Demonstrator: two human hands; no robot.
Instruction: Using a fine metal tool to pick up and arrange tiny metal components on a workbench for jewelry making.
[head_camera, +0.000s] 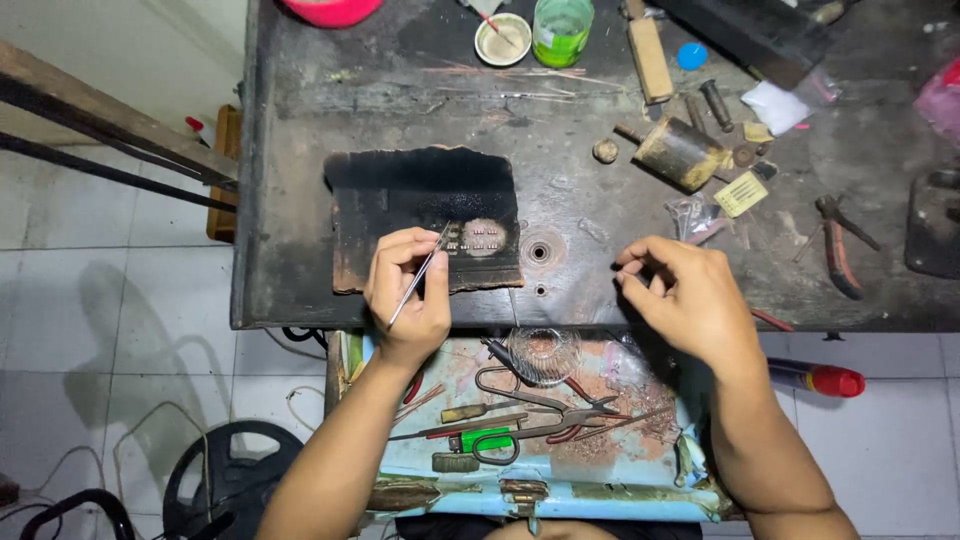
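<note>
My left hand (408, 290) grips thin metal tweezers (420, 274), their tip reaching toward several small metal pieces (473, 236) laid on a charred black block (400, 205) on the dark workbench (590, 210). To the right, my right hand (680, 295) hovers over the bench's front edge with thumb and fingertips pinched together; whether something tiny sits between them is too small to tell.
A pulled-out blue drawer (640, 490) below holds shears, pliers and a wire coil. Farther back stand a green cup (561, 30), a small white dish (503, 39), a metal cylinder (682, 152), and pliers (836, 250) at the right. A red-capped torch (815, 378) lies under the bench edge.
</note>
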